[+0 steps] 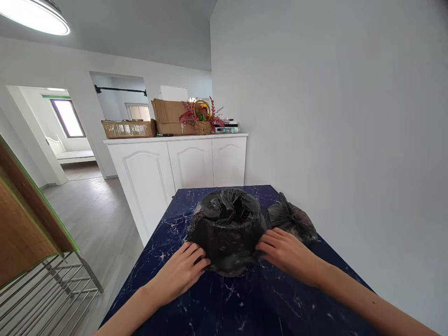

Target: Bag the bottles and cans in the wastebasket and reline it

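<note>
A round bin lined with a black garbage bag (pixel 227 242) stands upright on a dark blue marbled table (pixel 168 238). The bag's edge is folded over the rim and hangs down outside, hiding the bin itself. At the lower left of the bag, my left hand (pixel 187 266) has its fingers curled on the plastic. My right hand (pixel 280 247) grips the plastic on the right side, fingers bent and partly hidden. Just behind that hand lies a second, knotted black bag (pixel 294 219), filled with something I cannot make out.
A white cabinet (pixel 189 163) beyond the table carries cardboard boxes (pixel 129 129), a wicker flower basket (pixel 202 127) and a plastic bottle (pixel 229 130). A plain wall (pixel 332 140) runs along the right. A metal rack (pixel 70 280) stands at lower left.
</note>
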`<state>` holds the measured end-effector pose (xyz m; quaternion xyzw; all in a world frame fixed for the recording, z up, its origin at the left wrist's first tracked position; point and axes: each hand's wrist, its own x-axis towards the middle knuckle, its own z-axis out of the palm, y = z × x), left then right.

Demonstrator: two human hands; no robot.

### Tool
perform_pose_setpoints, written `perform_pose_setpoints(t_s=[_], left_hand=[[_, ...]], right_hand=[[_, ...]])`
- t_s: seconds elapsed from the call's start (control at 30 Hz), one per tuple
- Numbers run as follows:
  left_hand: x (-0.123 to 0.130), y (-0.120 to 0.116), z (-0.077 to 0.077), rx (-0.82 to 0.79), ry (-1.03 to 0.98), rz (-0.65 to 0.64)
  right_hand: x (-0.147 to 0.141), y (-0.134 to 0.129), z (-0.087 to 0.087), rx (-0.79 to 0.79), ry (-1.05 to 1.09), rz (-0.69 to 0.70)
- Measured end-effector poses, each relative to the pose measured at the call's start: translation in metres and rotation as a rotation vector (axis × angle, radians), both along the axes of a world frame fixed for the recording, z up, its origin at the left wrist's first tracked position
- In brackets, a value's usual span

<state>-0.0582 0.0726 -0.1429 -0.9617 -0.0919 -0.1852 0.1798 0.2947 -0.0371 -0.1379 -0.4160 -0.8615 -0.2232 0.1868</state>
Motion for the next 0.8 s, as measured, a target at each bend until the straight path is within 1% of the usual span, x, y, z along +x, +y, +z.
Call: perform_pose_setpoints(t_s=[0.03,0.1,0.17,0.23,0.3,0.37,0.43,0.47,0.53,0.6,0.63,0.7,0.8], left_hand=[[-0.004,0.0,-0.002,-0.059,0.038,-0.005],[-0.013,-0.001,-0.005,-0.192,0.053,-0.03],[-0.022,-0.005,-0.013,-0.341,-0.003,-0.014],[-0.027,-0.009,-0.028,-0.523,-0.071,0.077],[-0.028,-0.013,-0.049,-0.751,-0.117,0.205],[-0.027,-0.017,-0.07,-0.984,-0.165,0.322],[-0.026,-0.02,-0.083,-1.143,-0.248,0.4],[-0.025,-0.022,-0.087,-1.186,-0.293,0.418],[-0.027,-0.025,-0.089,-1.225,-0.372,0.431],[-0.03,-0.027,-0.087,-1.253,-0.425,0.436],[-0.031,-0.028,-0.087,-1.264,-0.443,0.441],[-0.033,-0.028,-0.087,-1.272,-0.469,0.455],[-0.033,-0.028,-0.09,-1.255,-0.477,0.46]], right_hand=[[-0.001,-0.004,0.0,-0.07,-0.014,-0.022],[-0.003,-0.014,0.008,-0.142,0.031,-0.041],[-0.008,-0.022,0.024,-0.099,0.148,-0.041],[-0.012,-0.024,0.042,0.005,0.251,-0.036],[-0.016,-0.016,0.054,0.041,0.284,-0.033],[-0.019,0.0,0.06,-0.027,0.274,-0.014],[-0.02,0.02,0.061,-0.117,0.265,0.041],[-0.02,0.028,0.061,-0.148,0.267,0.072],[-0.02,0.037,0.062,-0.185,0.265,0.118],[-0.019,0.033,0.065,-0.207,0.237,0.126],[-0.019,0.026,0.067,-0.213,0.214,0.117],[-0.016,0.003,0.07,-0.2,0.171,0.077],[-0.006,-0.042,0.072,-0.163,0.16,0.004]])
